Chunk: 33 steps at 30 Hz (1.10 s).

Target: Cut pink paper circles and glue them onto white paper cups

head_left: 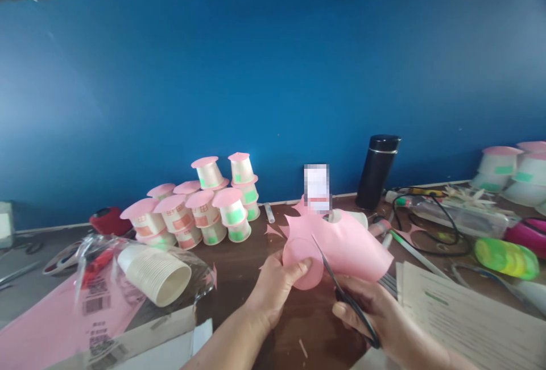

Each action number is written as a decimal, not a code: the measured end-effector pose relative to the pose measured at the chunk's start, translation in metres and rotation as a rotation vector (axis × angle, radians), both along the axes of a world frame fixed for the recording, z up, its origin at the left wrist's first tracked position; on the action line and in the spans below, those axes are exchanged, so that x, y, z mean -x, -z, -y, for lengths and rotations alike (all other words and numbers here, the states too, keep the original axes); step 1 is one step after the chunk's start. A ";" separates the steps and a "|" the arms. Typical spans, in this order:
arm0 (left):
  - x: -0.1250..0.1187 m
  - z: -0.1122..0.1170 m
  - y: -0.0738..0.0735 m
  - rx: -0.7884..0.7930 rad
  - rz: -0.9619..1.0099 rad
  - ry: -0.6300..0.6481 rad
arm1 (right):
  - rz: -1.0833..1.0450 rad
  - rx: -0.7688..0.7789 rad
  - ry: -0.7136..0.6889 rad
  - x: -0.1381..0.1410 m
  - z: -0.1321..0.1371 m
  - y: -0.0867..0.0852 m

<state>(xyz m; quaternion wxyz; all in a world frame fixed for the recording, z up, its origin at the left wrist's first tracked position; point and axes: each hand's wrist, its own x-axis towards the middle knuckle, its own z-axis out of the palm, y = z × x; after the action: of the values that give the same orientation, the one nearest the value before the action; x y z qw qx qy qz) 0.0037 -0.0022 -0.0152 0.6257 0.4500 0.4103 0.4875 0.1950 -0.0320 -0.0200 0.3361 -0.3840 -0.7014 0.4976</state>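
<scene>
My left hand (pixel 277 282) pinches a round piece of pink paper (pixel 303 265), thumb on top, near the middle of the table. Behind and to the right of the disc spreads a larger pink paper sheet (pixel 354 245) with a jagged, cut-away edge. In my right hand (pixel 375 304) are black-handled scissors (pixel 352 307), fingers wrapped round the handles. Their blades reach up along the right side of the disc, against the pink paper. Whether disc and sheet are still joined I cannot tell.
Paper cups with pink paper tops (pixel 200 208) stand stacked at left. Nearer lies a sleeve of nested paper cups (pixel 156 276). A black flask (pixel 377 171) stands by the blue wall (pixel 273 74). Printed sheets (pixel 469 319), a yellow-green bottle (pixel 505 257) and cables lie right.
</scene>
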 end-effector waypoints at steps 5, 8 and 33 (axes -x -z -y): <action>0.000 0.000 0.002 0.001 -0.005 0.011 | -0.022 0.020 -0.001 -0.001 0.000 0.000; 0.000 0.001 0.002 0.007 -0.011 0.012 | -0.033 0.033 0.007 -0.001 0.001 0.001; 0.000 0.001 0.007 0.014 -0.020 0.002 | -0.010 0.011 0.014 0.000 0.000 0.007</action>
<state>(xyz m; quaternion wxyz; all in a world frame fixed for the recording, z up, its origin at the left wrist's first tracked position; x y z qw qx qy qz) 0.0035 -0.0028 -0.0222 0.6251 0.4507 0.4196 0.4795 0.1950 -0.0324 -0.0269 0.3409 -0.3885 -0.6943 0.5008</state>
